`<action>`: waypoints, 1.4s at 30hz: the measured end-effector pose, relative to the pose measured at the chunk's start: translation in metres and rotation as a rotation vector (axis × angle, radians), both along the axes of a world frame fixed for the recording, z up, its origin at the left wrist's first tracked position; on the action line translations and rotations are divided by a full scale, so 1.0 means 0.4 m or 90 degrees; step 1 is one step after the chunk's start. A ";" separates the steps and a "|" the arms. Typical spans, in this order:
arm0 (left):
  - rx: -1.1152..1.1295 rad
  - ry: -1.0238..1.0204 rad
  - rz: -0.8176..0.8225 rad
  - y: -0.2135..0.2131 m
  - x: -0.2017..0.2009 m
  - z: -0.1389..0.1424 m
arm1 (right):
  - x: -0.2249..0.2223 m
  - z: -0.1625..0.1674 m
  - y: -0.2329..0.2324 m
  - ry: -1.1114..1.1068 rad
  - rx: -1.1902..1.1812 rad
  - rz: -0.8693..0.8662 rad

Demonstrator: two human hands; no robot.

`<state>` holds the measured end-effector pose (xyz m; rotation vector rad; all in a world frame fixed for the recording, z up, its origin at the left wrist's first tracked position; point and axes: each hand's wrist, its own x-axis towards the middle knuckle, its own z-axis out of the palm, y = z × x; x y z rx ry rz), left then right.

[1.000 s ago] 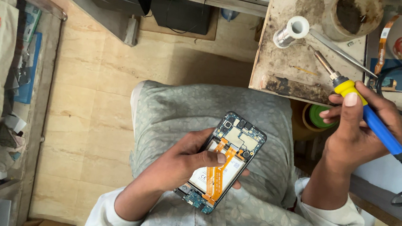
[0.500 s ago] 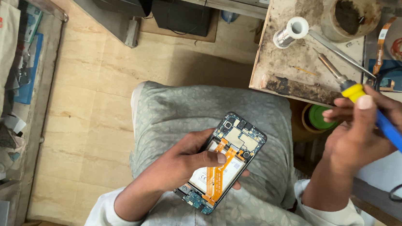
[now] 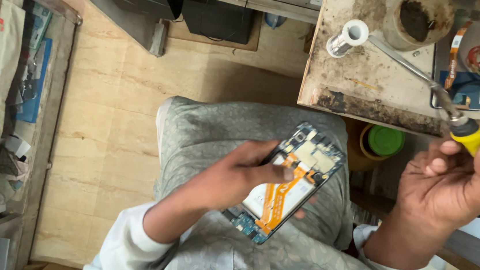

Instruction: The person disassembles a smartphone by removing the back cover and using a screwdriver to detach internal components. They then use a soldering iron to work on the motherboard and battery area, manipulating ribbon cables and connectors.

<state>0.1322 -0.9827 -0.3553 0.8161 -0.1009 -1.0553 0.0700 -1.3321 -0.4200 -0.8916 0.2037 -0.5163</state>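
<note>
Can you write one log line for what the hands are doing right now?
left hand: holds opened phone over lap | right hand: grips soldering iron, tip by workbench edge

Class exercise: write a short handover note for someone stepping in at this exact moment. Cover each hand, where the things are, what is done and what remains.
Left hand: holds the opened phone over the lap, back cover off, orange flex cable exposed.
Right hand: grips the soldering iron by its yellow collar, tip over the stained workbench, near the solder spool.
Done: phone is open.
Left: the iron is not yet on the board; the phone is not yet closed.
</note>
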 end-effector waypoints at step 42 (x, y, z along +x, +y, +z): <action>-0.015 -0.107 0.005 -0.156 0.178 -0.045 | 0.171 -0.180 0.010 -0.457 -0.468 -0.291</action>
